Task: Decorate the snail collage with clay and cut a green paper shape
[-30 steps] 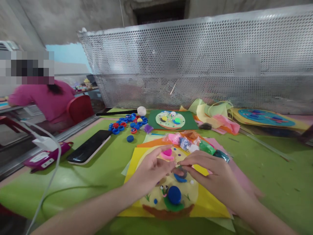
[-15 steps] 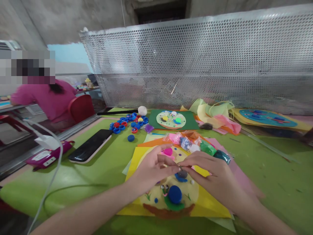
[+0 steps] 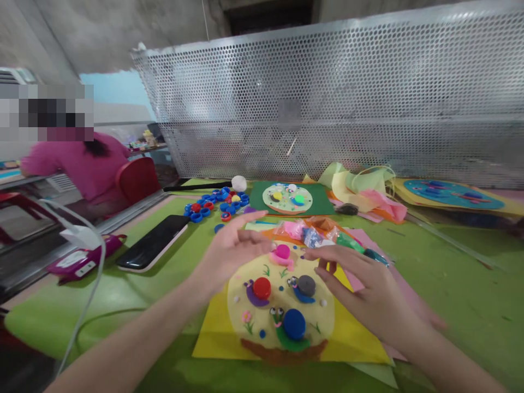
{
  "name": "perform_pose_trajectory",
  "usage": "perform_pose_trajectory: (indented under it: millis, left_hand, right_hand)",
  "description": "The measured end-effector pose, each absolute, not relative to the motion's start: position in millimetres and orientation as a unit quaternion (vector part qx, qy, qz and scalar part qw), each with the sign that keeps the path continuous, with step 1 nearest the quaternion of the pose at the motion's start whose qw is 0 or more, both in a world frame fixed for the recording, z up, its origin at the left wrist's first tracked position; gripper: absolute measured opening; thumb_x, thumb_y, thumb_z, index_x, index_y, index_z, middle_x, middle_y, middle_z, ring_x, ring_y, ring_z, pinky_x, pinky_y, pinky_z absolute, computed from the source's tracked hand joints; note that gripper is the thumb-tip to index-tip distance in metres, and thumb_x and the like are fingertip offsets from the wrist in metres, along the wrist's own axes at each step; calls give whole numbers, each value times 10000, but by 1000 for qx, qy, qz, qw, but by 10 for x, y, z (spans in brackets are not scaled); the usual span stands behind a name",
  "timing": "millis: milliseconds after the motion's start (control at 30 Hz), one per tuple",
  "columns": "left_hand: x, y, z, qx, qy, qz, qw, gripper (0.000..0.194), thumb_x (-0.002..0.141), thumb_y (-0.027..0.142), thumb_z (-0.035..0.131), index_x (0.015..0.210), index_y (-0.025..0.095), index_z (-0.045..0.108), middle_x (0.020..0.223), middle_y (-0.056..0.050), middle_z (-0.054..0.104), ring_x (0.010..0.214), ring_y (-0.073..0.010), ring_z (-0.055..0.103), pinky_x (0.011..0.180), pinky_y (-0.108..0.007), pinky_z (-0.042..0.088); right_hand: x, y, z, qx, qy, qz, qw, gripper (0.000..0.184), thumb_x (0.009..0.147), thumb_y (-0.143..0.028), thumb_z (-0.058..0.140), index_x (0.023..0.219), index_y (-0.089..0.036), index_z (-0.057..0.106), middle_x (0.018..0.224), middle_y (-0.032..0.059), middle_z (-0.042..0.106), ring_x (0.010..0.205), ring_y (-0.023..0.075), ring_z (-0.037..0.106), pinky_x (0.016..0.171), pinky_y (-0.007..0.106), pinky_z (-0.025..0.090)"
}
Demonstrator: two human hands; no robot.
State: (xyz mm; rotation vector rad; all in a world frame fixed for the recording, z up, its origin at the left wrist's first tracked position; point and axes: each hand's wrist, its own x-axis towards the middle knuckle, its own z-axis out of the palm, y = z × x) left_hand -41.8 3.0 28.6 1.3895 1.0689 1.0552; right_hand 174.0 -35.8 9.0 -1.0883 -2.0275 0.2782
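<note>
A pale yellow round board (image 3: 282, 325) lies on yellow paper (image 3: 213, 338) before me. On it sit clay snails with a red shell (image 3: 262, 287), a grey shell (image 3: 306, 285), a blue shell (image 3: 293, 324) and a pink shell (image 3: 282, 251). My left hand (image 3: 233, 248) hovers open above the board's upper left edge, fingers stretched toward the pink snail. Spread open and holding nothing, my right hand (image 3: 360, 284) floats just right of the grey snail.
Bags of coloured clay (image 3: 323, 236) lie behind the board. Blue and red bottle caps (image 3: 215, 203), a black phone (image 3: 152, 249), a green board with a round craft (image 3: 289, 198) and crumpled papers (image 3: 360, 191) sit on the green table. A person in pink sits far left.
Both hands lifted off the grey snail and moved apart, fingers opening. The red and grey snails, hidden before by my hands, now show on the board.
</note>
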Motion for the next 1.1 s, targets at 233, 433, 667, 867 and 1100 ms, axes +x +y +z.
perform_pose_trajectory:
  millis: [233, 433, 667, 867, 1100]
  left_hand:
    - [-676, 298, 127, 688, 548, 324, 347, 510, 674, 354, 705, 1129, 199, 535, 733, 2, 716, 717, -202, 652, 686, -296, 460]
    - [-771, 290, -14, 719, 556, 280, 310, 356, 690, 372, 682, 1000, 221, 596, 813, -2, 716, 886, -231, 641, 846, -330, 422]
    - [-801, 256, -38, 693, 562, 213, 398, 314, 702, 341, 651, 983, 211, 596, 802, 0, 695, 767, -200, 658, 695, -285, 490]
    - [-816, 221, -32, 731, 577, 156, 328, 226, 727, 359, 637, 927, 255, 630, 775, 25, 712, 831, -219, 640, 847, -354, 419]
    - [-844, 203, -39, 788, 561, 126, 219, 186, 752, 300, 621, 935, 274, 638, 779, 39, 724, 889, -236, 609, 851, -405, 362]
  right_hand:
    - [1760, -310, 34, -451, -812, 100, 357, 208, 852, -203, 460, 995, -276, 593, 986, -34, 680, 900, 115, 632, 747, 220, 532]
    - [1763, -234, -99, -474, -816, 61, 324, 204, 843, -217, 462, 984, -268, 599, 997, -25, 681, 901, 133, 642, 751, 247, 546]
    - [1757, -166, -198, -456, -840, 21, 294, 209, 852, -232, 445, 957, -261, 623, 951, -8, 694, 854, 141, 658, 714, 238, 560]
    - [1728, -171, -204, -438, -855, -15, 277, 212, 856, -248, 433, 928, -248, 632, 903, 0, 702, 811, 150, 668, 676, 223, 567]
    - [1764, -195, -186, -433, -869, -41, 236, 256, 896, -305, 373, 963, -254, 615, 933, -8, 694, 831, 157, 658, 684, 247, 557]
